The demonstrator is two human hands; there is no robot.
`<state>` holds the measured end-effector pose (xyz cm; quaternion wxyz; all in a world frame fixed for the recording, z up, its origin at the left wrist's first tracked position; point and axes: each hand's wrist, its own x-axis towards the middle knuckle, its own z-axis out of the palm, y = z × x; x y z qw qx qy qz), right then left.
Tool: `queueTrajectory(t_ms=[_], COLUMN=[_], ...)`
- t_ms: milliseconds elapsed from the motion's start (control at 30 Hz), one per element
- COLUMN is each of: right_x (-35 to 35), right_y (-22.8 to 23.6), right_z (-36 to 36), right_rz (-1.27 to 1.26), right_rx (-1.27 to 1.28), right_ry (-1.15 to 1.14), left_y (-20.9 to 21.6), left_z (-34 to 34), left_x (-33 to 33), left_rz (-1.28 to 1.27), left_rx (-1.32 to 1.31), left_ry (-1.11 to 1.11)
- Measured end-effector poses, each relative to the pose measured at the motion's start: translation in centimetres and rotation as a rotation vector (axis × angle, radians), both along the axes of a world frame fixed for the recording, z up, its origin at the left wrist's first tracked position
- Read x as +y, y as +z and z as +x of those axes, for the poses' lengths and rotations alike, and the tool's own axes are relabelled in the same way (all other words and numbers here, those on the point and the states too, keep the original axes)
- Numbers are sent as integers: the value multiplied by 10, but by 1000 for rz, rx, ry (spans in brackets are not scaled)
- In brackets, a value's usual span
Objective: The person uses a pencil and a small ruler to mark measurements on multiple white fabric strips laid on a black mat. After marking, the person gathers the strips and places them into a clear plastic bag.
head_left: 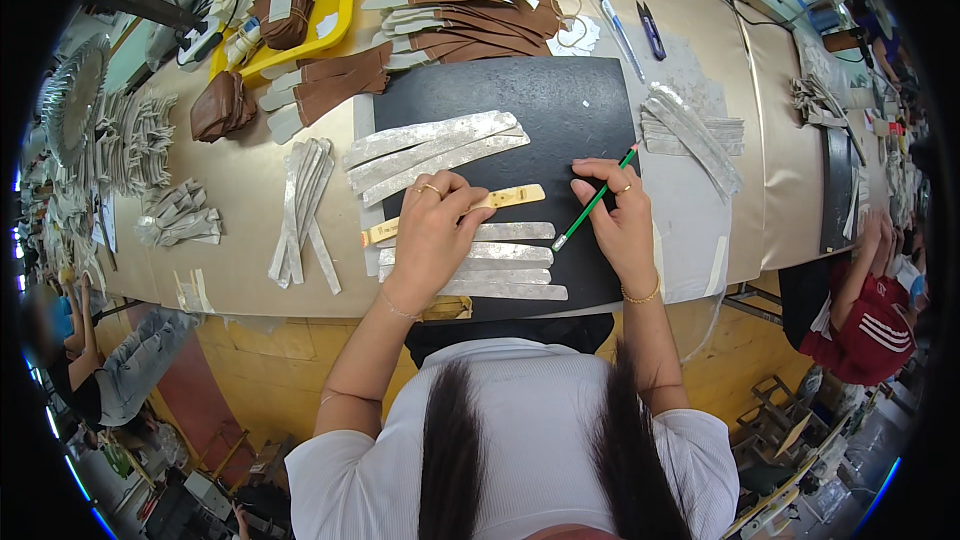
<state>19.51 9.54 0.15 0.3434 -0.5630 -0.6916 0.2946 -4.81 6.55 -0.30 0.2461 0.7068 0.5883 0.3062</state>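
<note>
Lying by the near edge of the mat [480, 90], mottled silver strips [512, 251] are seen; beyond, at the left edge, a slim, dark-flecked yellow template [517, 196] is pinched by the left hand [432, 230], a green pencil [580, 217] by the right hand [624, 225].

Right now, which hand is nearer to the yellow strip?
Left. The left hand is over the yellow strip, fingers touching it; the right hand, with the green pencil, is apart, beyond the strip's right end.
</note>
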Motion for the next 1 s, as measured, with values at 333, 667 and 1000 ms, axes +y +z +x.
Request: queueTrajectory(t_ms=[333, 667, 1000], right_x=[0, -1, 8], right_y=[1, 11, 10], right_z=[0, -23, -60], right_rz=[-6, -108, -8], right_rx=[-1, 297, 55], right_ry=[-2, 50, 222], left_y=[-1, 0, -6], left_z=[1, 3, 4], left_x=[2, 4, 5], left_rz=[-2, 25, 52], left_rx=[-22, 11, 17], left_ry=[15, 28, 33])
